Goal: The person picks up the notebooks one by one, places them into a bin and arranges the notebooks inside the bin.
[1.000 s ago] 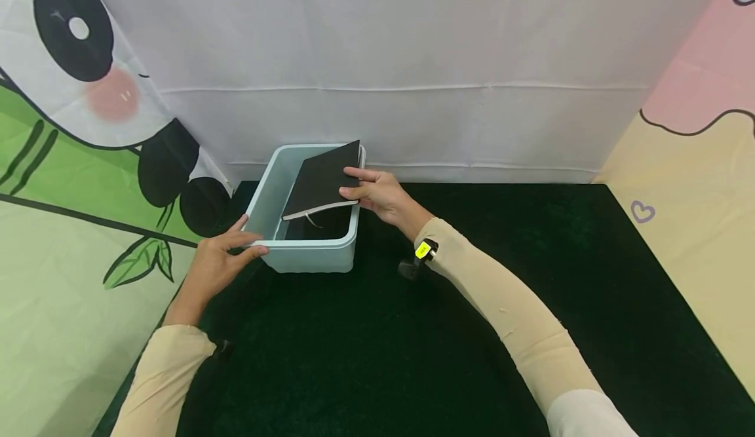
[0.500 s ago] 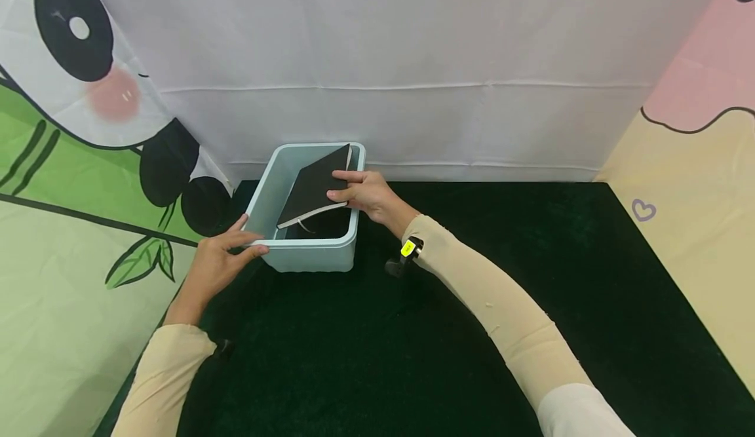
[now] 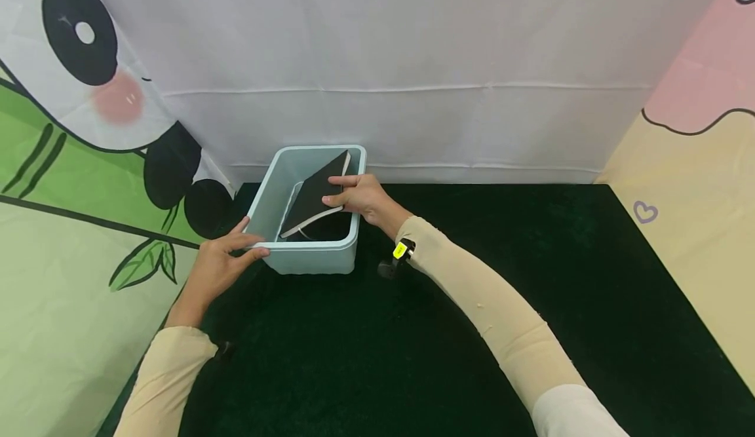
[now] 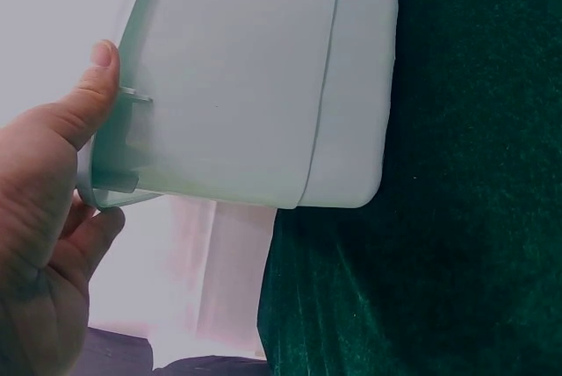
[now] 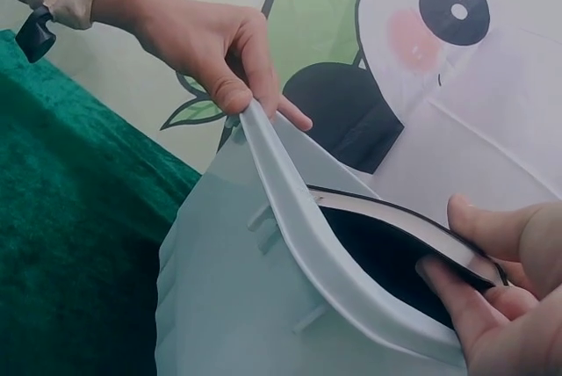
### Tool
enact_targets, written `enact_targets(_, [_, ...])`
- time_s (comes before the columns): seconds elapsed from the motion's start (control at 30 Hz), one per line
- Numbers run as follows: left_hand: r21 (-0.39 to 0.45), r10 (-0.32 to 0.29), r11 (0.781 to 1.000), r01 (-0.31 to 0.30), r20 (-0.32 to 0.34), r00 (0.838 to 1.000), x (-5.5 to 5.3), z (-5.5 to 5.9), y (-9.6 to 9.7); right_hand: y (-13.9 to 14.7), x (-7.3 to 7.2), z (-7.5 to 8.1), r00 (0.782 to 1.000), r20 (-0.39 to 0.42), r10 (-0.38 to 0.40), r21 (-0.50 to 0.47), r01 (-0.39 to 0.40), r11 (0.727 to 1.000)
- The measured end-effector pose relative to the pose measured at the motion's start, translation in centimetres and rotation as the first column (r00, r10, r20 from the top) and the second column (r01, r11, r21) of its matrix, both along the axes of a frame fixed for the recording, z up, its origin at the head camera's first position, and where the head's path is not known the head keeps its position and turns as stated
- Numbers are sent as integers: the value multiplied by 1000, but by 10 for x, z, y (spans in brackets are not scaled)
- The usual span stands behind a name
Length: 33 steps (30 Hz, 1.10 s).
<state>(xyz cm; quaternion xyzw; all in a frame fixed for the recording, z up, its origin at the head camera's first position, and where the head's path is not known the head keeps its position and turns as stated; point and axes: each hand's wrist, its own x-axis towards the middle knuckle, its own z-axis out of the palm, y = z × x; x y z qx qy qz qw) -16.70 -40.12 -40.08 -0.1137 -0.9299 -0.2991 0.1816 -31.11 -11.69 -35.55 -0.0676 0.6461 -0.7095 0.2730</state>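
Note:
A light blue plastic bin [image 3: 309,260] stands on the table near its far edge. My left hand [image 3: 219,263] grips the rim at the near left corner, its thumb [image 4: 98,77] over the edge in the left wrist view. Inside the bin, a black notebook [image 3: 314,193] with pale page edges and a thin ribbon slants down to the left. My right hand [image 3: 370,201] pinches its raised right side between thumb and fingers, above the bin's right rim. Beneath the notebook shows a dark surface [image 3: 331,227], partly covered; in the right wrist view, my right fingertips [image 5: 439,275] lie over black.
Dark green velvety cloth [image 3: 383,345] covers the table. A white fabric backdrop [image 3: 413,63] hangs right behind the bin. Printed cloth panels flank the table, a panda-like cartoon [image 3: 118,96] at left and a pink and yellow one [image 3: 696,181] at right.
My right hand has moved left and slightly down with the notebook, which now sits lower in the bin and tilts more steeply. The left hand keeps its place on the rim.

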Motion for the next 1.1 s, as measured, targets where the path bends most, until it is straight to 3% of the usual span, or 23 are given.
enact_targets(0.37, [17,8,1000,-8,18,1000,0,0,0,-5,3,2,1000,9,-2,12,2,1000])
enact_targets(0.5, [30,8,999,-9,24,1000,1,-1,1,-5,2,1,999,7,33,15,-33,999])
enact_targets(0.73, [29,10,1000,-11,25,1000,1,-1,3,-6,5,2,988,-64,142,78,-137,987])
enact_targets(1.1, [29,-1,1000,0,26,1000,-2,-1,1,1,11,13,976,-25,216,124,-212,969])
